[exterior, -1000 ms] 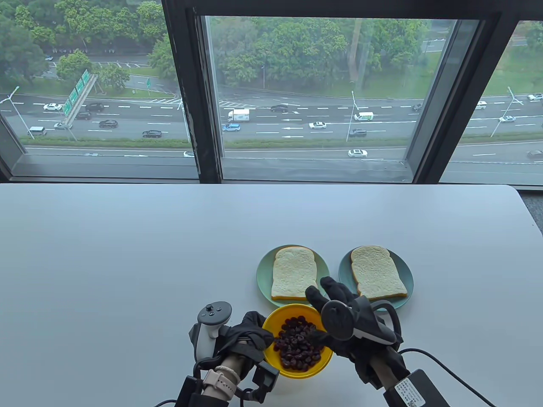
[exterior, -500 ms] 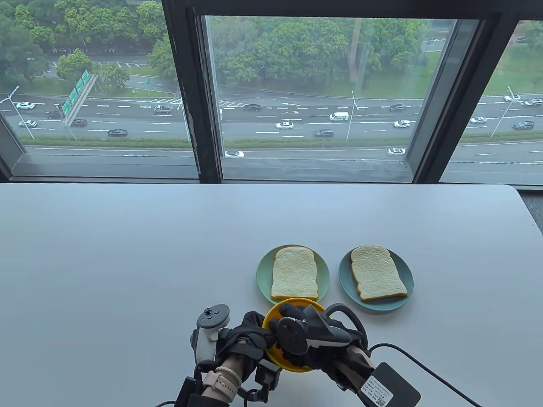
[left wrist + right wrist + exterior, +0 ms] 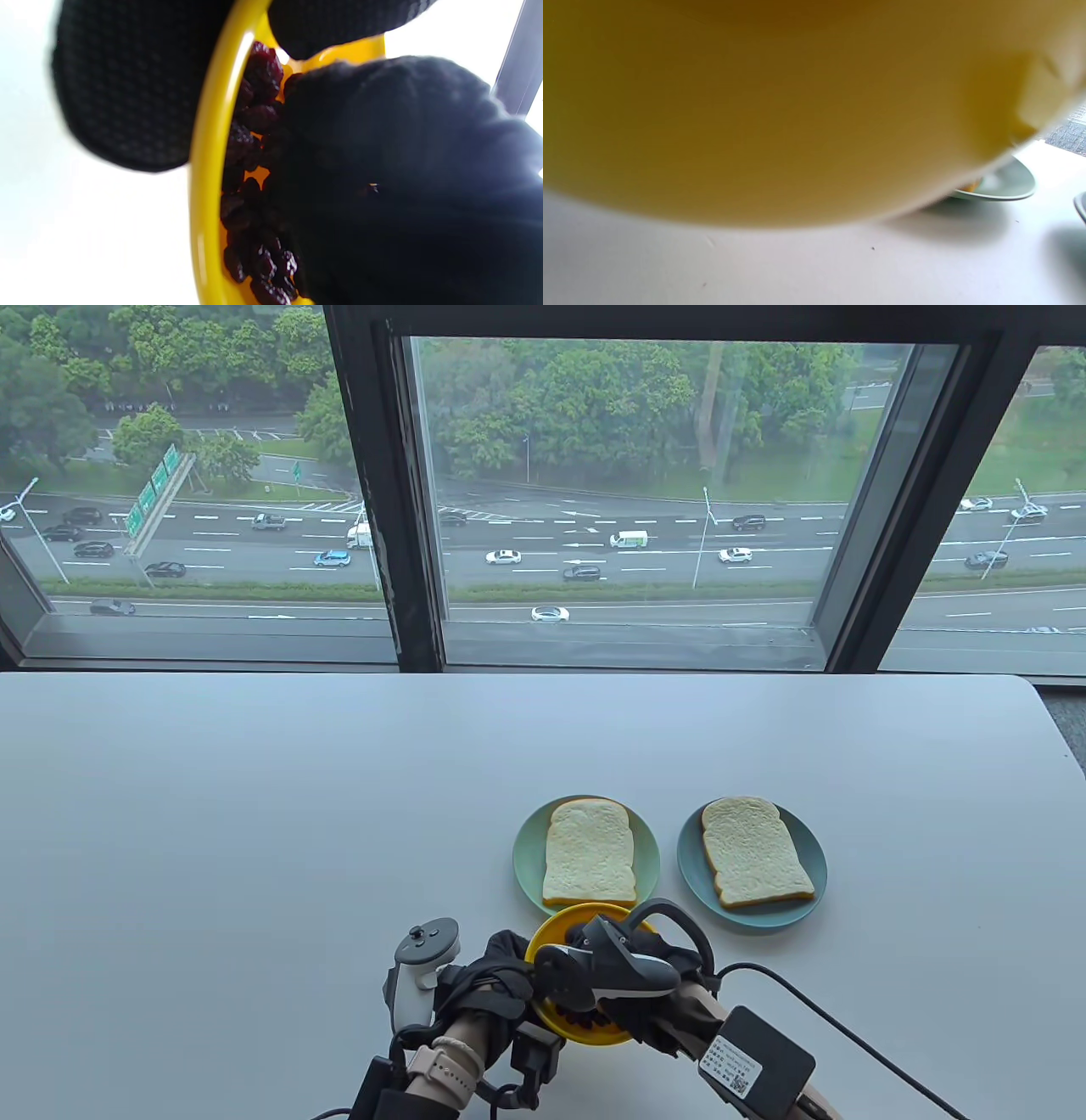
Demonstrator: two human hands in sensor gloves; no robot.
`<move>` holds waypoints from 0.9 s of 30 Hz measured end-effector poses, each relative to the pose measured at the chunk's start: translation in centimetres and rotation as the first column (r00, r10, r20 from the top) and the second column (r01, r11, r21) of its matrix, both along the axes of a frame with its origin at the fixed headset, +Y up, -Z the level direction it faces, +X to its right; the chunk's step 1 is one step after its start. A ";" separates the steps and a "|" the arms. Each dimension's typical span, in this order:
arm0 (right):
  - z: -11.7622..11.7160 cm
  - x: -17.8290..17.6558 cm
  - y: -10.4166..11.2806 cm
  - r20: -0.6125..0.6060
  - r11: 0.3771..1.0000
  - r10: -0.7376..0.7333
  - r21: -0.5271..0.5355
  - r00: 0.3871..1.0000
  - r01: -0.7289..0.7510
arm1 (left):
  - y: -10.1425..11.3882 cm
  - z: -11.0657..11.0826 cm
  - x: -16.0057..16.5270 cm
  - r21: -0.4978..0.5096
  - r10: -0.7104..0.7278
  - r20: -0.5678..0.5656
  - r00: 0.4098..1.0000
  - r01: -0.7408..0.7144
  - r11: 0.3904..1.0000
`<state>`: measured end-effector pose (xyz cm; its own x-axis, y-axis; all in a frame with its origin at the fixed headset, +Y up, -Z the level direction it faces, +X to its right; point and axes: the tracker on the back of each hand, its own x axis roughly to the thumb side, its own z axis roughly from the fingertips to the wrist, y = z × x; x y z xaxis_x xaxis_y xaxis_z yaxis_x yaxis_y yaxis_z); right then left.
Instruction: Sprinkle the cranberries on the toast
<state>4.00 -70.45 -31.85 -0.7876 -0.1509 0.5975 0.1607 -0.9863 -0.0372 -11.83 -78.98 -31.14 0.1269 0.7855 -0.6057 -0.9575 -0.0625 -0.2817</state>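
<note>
Digging among the cranberries (image 3: pixel 254 140) in the yellow bowl (image 3: pixel 551 933) the left hand (image 3: pixel 496 984) grips, her right hand (image 3: pixel 632 984) (grasp hidden) wants only a soft fingertip pinch — small, light, sticky-looking things.

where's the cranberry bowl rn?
In the table view the yellow bowl sits near the bottom edge, just in front of the left plate, between the left hand on its left rim and the right hand reaching into it.
</note>
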 end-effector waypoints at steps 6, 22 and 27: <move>-0.4 1.5 1.2 -0.024 0.985 -0.150 -0.087 0.988 0.147 | 0.0 0.0 -0.2 -0.014 -0.005 0.004 1.000 0.005 1.000; -9.5 1.2 2.5 0.161 0.954 -0.195 -0.197 0.968 0.225 | -0.8 -0.1 -0.3 -0.050 -0.027 0.066 0.997 0.031 0.998; -13.5 -0.3 -0.6 0.229 0.954 -0.133 -0.236 0.964 0.187 | -0.9 -0.1 -0.2 -0.066 -0.013 0.096 0.995 0.020 0.998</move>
<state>3.66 -71.01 -45.39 -0.8994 0.1223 0.4197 -0.0229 -0.9720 0.2340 -12.03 -79.93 -31.21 0.1993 0.7413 -0.6409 -0.9274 -0.0686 -0.3678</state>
